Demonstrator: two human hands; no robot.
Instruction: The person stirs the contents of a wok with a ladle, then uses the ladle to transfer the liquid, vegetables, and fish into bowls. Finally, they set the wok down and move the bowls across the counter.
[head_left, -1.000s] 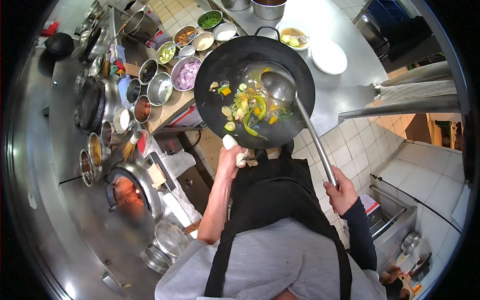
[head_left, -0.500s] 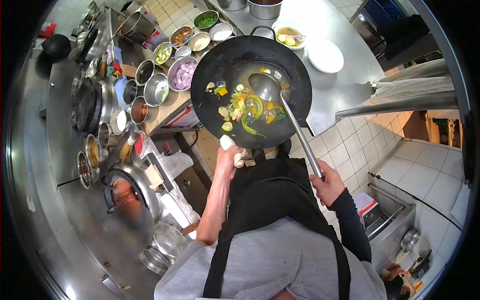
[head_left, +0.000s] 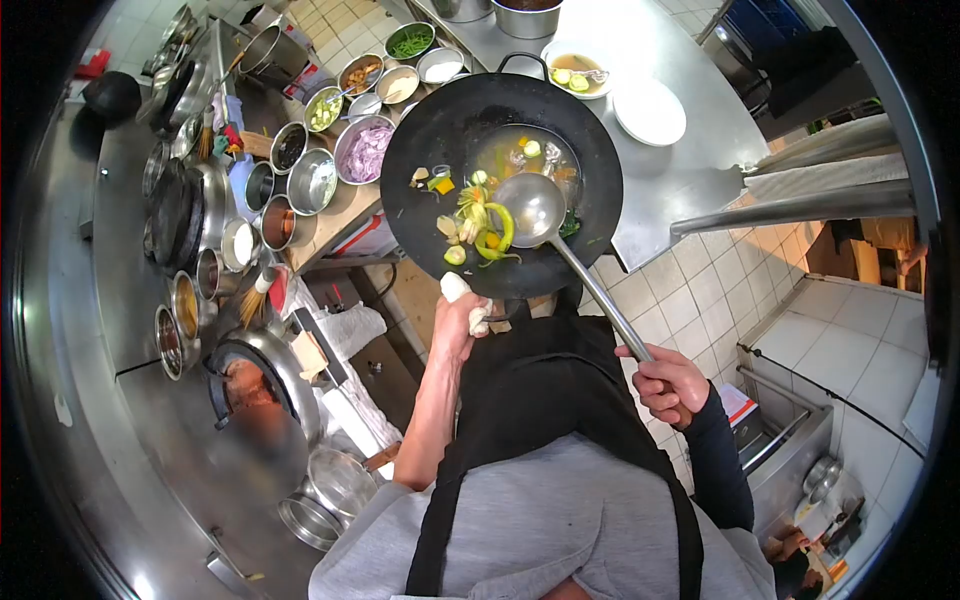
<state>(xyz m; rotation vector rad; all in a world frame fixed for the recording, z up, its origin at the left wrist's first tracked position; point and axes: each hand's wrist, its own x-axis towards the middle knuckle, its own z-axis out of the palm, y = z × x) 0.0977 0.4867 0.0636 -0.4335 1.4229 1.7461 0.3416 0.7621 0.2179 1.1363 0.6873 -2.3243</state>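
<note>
ladle [head_left: 533,208] down in the wok [head_left: 422,140], cloth-wrapped hold at the near edge

head view: wok was out front, well apart from the burner [head_left: 248,388], its right side overlapping the bench [head_left: 662,188] from this angle; could not tell if the two touched. left hand [head_left: 455,320] had its grip clamped on the wok's near edge through a white cloth [head_left: 455,287]. right hand [head_left: 668,384] was wrapped round the far end of the ladle's handle, index finger laid along it. ladle head was just right of a green pepper [head_left: 505,224], with pale vegetables [head_left: 471,214] left of that and thin broth [head_left: 508,150] pooled beyond. could not tell what the ladle carried.

step in hand, my read: working the vegetables with the ladle while the left steadied the wok. next move seemed to call for a level wok, since loose broth could slop, and a firm left hold under any ladle push or lift.

white bowl [head_left: 585,95] with liquid and slices, plus a white plate [head_left: 650,112], were on the bench past the wok. chopped onion [head_left: 366,152] was off to the left.
</note>
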